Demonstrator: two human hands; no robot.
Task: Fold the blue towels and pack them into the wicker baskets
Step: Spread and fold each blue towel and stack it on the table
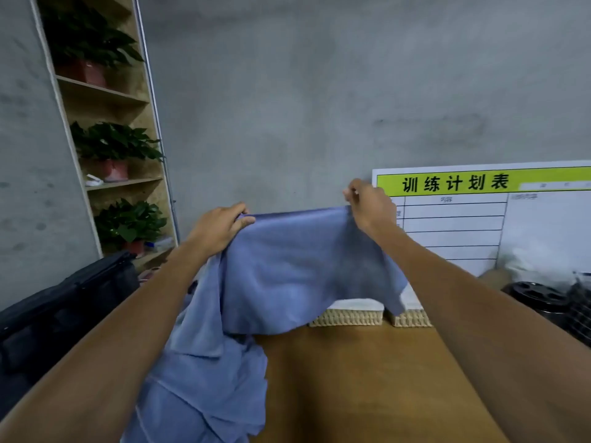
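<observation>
One blue towel (297,270) is pinched aloft by left hand (220,223) and right hand (371,207); two wicker baskets (347,318) are seen below the right hand, more towels (204,378) heaped below the left.

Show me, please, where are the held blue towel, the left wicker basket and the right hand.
held blue towel (297,266), head view, middle of hanging cloth.
left wicker basket (347,318), head view, front woven wall.
right hand (371,206), head view, back of hand.

I count two wicker baskets: one (347,318) and another (411,318) side by side; one blue towel (303,270) lifted, plus a heap of more blue cloth (208,372) whose number I cannot tell; three potted plants, top (86,39), middle (115,148), bottom (131,222); one whiteboard (479,215); my two hands, left (220,225) and right (371,206).
</observation>
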